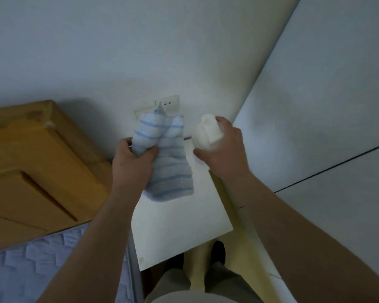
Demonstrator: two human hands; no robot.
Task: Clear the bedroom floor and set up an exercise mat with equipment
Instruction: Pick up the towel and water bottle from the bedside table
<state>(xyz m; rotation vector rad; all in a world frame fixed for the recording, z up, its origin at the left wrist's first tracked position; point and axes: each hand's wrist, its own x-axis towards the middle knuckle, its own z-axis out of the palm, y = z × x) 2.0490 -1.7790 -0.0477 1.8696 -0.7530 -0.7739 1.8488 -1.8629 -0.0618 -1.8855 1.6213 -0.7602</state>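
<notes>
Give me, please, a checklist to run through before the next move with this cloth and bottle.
1. Left hand grips the blue-striped cloth securely: ok.
2. Right hand holds the white bottle: ok.
3. Bottle closed at the top: cannot tell.
4. Bare room on the white tabletop below both hands: ok.
5. Cloth hangs clear of the wall socket: cannot tell, they overlap in this view.
</notes>
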